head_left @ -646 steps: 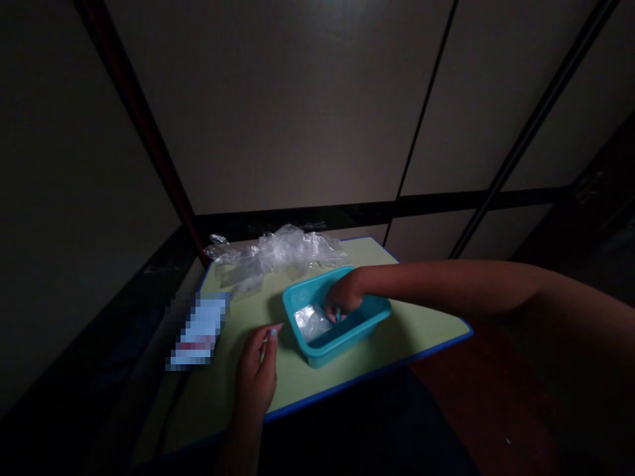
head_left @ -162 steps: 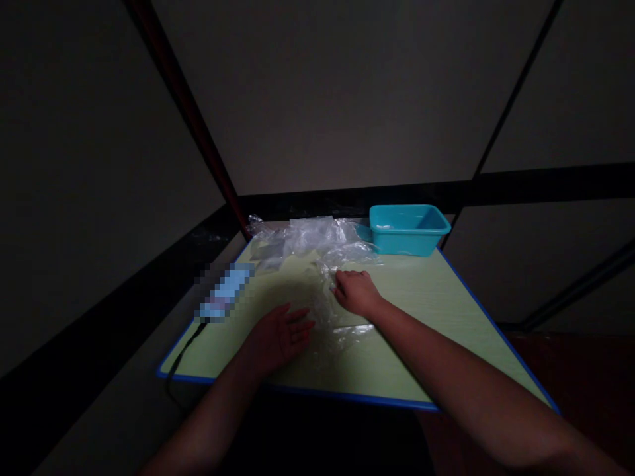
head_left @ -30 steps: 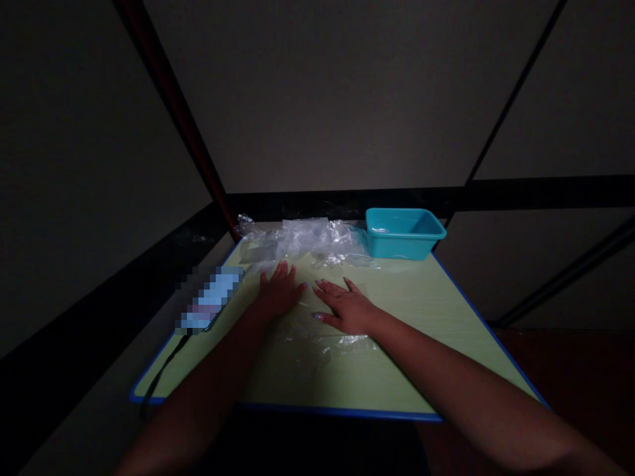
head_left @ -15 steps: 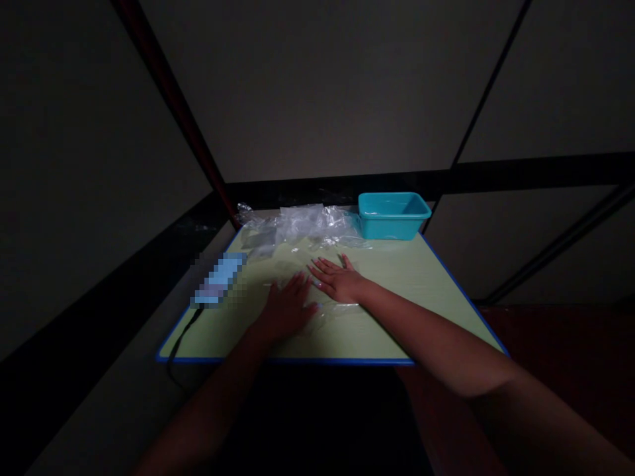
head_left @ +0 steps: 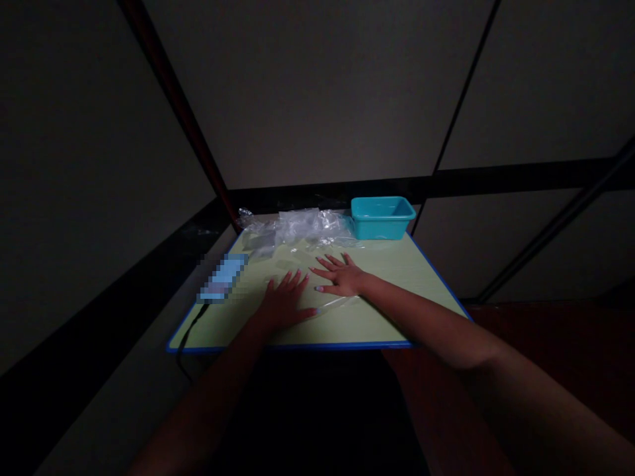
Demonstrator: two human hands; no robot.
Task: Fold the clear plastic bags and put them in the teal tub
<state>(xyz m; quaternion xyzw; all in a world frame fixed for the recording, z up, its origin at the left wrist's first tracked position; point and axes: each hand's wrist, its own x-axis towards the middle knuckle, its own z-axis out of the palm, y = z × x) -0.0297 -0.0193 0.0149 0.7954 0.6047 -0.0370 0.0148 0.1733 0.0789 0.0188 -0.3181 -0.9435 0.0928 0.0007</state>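
Observation:
A clear plastic bag (head_left: pixel 337 304) lies flat on the pale yellow-green tabletop (head_left: pixel 391 277), its shiny edge showing below my hands. My left hand (head_left: pixel 285 303) rests palm down on the left part of the bag, fingers spread and thumb pointing right. Palm down too, my right hand (head_left: pixel 342 276) lies on its right part with the fingers fanned out. Neither hand grips anything. Much of the bag's outline is hidden under the hands or too transparent to make out.
Crumpled clear plastic bags (head_left: pixel 302 228) are heaped along the back edge. A turquoise basket (head_left: pixel 381 228) stands at the back right. On the left lies a blurred-out device, probably a phone (head_left: pixel 224 276), with a dark cable (head_left: pixel 191 330) hanging over the table edge. Walls stand behind and left.
My fingers have spread wider on the bag, and the hands have moved slightly apart. The bag's lower edge looks smoother and straighter. The camera view has shifted a little.

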